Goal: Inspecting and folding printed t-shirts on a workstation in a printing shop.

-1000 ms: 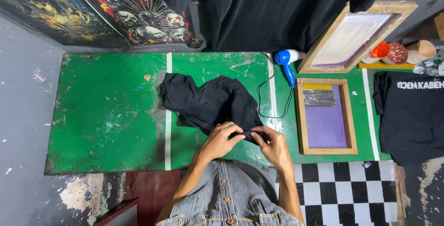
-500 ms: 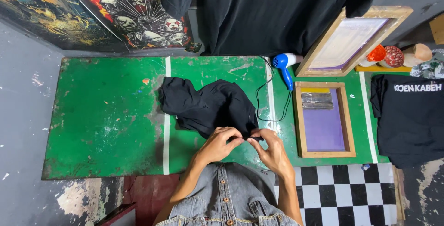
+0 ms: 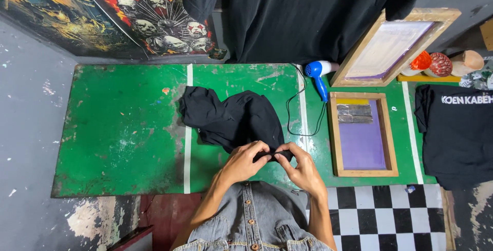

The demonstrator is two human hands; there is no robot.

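Note:
A crumpled black T-shirt (image 3: 228, 117) lies on the green table (image 3: 118, 127), near its middle. My left hand (image 3: 245, 161) and my right hand (image 3: 299, 165) meet at the shirt's near edge, close to the table's front. Both pinch the same bit of black fabric between fingers and thumb. The rest of the shirt spreads away from me toward the far left.
A blue hair dryer (image 3: 317, 73) with a black cord lies right of the shirt. A wooden printing frame with a purple screen (image 3: 362, 134) lies flat; another frame (image 3: 390, 48) leans behind it. A printed black shirt (image 3: 457, 133) lies at the right. Black garments and posters hang behind.
My hands have drawn closer together on the shirt's near edge. The view has shifted slightly; the shirt's bulk stays put.

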